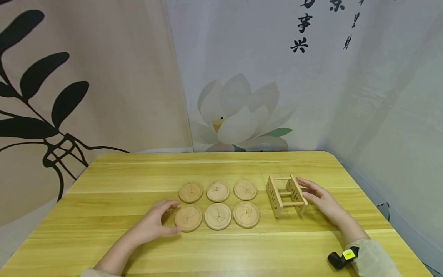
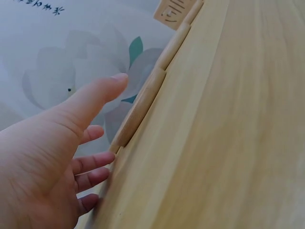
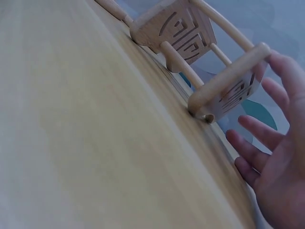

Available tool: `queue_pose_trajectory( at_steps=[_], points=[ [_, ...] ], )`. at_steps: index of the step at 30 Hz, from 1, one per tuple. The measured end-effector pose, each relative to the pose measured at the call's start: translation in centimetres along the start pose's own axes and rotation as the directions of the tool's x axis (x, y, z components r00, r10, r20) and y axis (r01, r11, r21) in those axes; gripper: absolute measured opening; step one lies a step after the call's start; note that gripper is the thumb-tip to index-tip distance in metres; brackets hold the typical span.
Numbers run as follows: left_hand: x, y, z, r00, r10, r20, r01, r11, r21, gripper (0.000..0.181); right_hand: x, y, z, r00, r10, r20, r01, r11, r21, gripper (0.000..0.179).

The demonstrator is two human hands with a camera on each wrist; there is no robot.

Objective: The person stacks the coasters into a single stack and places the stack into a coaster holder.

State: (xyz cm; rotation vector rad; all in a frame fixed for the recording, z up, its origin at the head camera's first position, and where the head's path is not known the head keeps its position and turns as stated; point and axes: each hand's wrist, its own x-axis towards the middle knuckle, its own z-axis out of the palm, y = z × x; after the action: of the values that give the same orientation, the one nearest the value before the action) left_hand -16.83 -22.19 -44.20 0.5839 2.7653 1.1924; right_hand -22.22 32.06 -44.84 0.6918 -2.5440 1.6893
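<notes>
Several round wooden coasters lie flat in two rows on the table, each with a ginkgo-leaf engraving. Beside the near-left coaster (image 1: pixel 188 218) is my left hand (image 1: pixel 155 222), its thumb and fingers spread around that coaster's left side. In the left wrist view the thumb is raised by the edge of a coaster (image 2: pixel 143 107), and the palm is empty. To the right of the rows stands a wooden coaster holder (image 1: pixel 286 195) with slotted side panels and dowel rods. My right hand (image 1: pixel 320 198) is at its right panel, thumb and fingers extended, fingertips right at the panel's edge.
The wooden table (image 1: pixel 221 250) has a rounded far edge, with a printed curtain (image 1: pixel 242 57) hanging behind it. A black device with a yellow label (image 1: pixel 342 257) sits at the right sleeve. Other coasters include the far-right one (image 1: pixel 245 190).
</notes>
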Motion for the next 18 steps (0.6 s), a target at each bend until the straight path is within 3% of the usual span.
queue_pose_trajectory(
  at_steps=[8,18],
  points=[
    [0.14,-0.46,0.38,1.000,0.016,-0.016,-0.015,0.999,0.029,0.085,0.12,0.40,-0.14,1.000,-0.007,0.021,0.007,1.000,-0.026,0.047],
    [0.72,0.03,0.97,0.999,0.031,-0.012,-0.030,0.995,0.094,0.083,0.06,0.14,-0.18,0.999,0.005,0.047,-0.007,1.000,0.026,0.047]
  ],
)
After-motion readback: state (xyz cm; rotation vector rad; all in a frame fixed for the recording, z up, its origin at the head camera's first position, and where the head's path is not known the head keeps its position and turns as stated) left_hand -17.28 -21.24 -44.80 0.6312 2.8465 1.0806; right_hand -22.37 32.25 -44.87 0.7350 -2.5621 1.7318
